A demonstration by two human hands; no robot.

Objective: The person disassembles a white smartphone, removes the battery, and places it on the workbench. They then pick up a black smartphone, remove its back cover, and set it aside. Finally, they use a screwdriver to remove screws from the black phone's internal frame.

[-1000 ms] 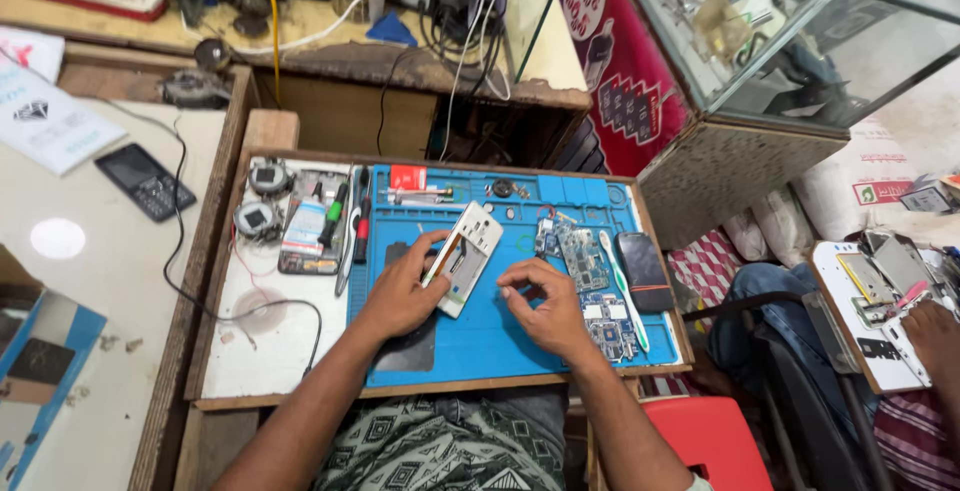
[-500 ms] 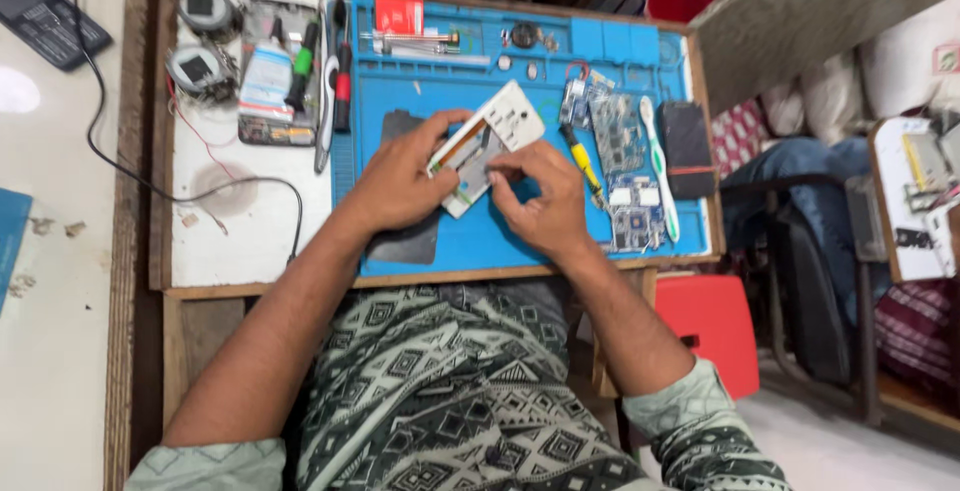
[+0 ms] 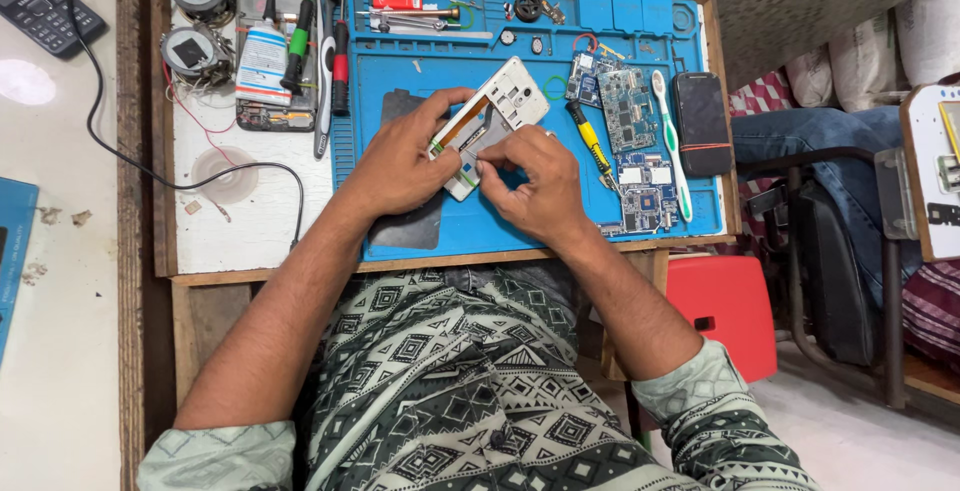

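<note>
An opened white phone body (image 3: 502,103) lies tilted on the blue work mat (image 3: 500,231), its insides facing up. My left hand (image 3: 400,163) grips its lower left side, thumb and fingers wrapped around the edge. My right hand (image 3: 535,183) pinches at the phone's lower middle with thumb and forefinger; what sits between the fingertips is too small to tell. A yellow-handled screwdriver (image 3: 590,143) lies just right of my right hand.
Circuit boards (image 3: 630,111), a white toothbrush (image 3: 670,141) and a dark phone (image 3: 702,123) lie on the mat's right. Tweezers, screwdrivers (image 3: 338,51), a bottle (image 3: 264,59) and solder reels (image 3: 196,21) sit at upper left. A red stool (image 3: 725,311) stands below the bench.
The view has tilted down and closer. My right hand moved from the mat onto the phone's lower part, while my left hand kept hold of it.
</note>
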